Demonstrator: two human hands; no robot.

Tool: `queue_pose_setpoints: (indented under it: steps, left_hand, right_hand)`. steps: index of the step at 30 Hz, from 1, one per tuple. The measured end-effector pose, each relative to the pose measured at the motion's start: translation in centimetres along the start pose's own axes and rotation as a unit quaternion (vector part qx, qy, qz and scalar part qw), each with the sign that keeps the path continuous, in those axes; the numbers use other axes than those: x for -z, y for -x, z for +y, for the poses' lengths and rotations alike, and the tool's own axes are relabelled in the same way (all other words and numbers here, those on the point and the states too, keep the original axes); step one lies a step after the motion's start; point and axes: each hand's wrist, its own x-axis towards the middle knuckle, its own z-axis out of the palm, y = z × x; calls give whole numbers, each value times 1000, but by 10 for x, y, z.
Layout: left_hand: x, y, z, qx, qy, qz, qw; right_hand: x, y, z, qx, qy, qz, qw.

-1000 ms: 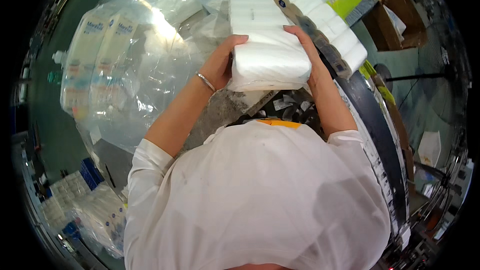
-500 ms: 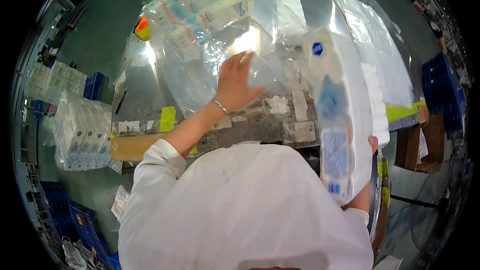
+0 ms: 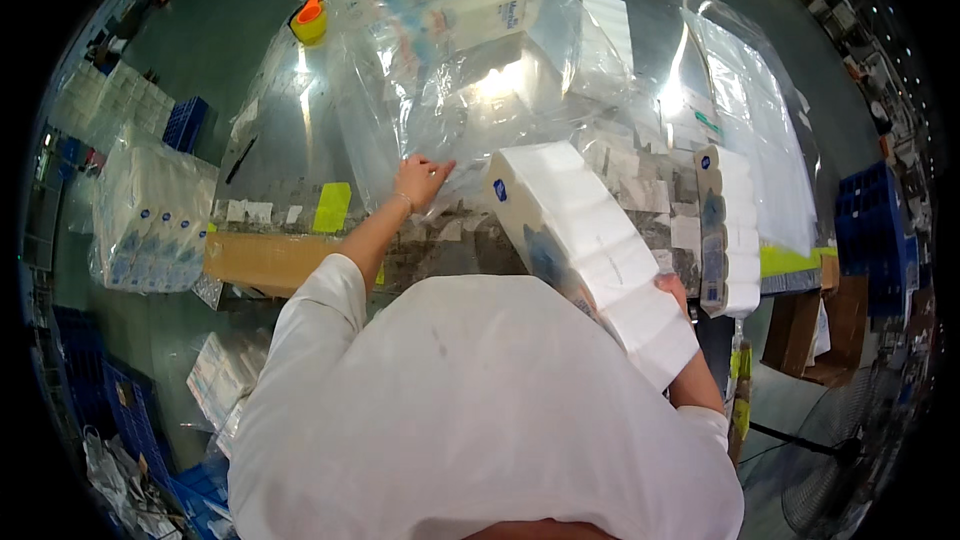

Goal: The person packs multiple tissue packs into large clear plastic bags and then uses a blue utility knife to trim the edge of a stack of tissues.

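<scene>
My left hand (image 3: 422, 182) is closed in a pinch at the near edge of a large clear plastic bag (image 3: 375, 115) spread over the table. Inside the bag's far end lie several printed packs of paper rolls (image 3: 465, 18). With my right hand (image 3: 675, 290) I grip the near right end of a long white pack of toilet rolls (image 3: 600, 235). It slants across the table's front edge, its far end by the bag's opening. Part of the right hand's grip is hidden behind the pack. A second pack of rolls (image 3: 735, 230) stands to its right.
Clear plastic sheets (image 3: 765, 130) lie at the table's right. An orange and yellow tape dispenser (image 3: 310, 22) sits at the far left. On the left floor stands a bagged bundle of packs (image 3: 155, 215); at right are a cardboard box (image 3: 845, 325) and a fan (image 3: 825, 480).
The held pack has swung left and tilted toward the bag, uncovering the second pack. My left hand has moved left and nearer, its spread fingers now closed at the bag's edge.
</scene>
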Motion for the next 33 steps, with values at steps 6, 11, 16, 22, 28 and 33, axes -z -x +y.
queue_pose_setpoints:
  steps: [6,11,16,22,28,33]
  left_hand:
    - [-7,0,0,32,-88,29,995]
    - [-7,-16,-6,12,102,128,986]
    - [78,1,71,-104,327,241,908]
    - [164,77,118,-196,150,171,954]
    - [199,100,115,-242,232,264,905]
    - [202,88,132,-289,323,272,859]
  right_hand:
    - [-22,-14,-15,-55,30,-25,998]
    - [-60,-11,-42,-85,71,-28,993]
    - [-107,-35,-61,-176,111,-133,969]
    - [-178,-86,-69,-178,94,-158,967]
    - [-224,-179,-80,-14,43,-172,984]
    - [-355,-238,-96,350,387,36,852]
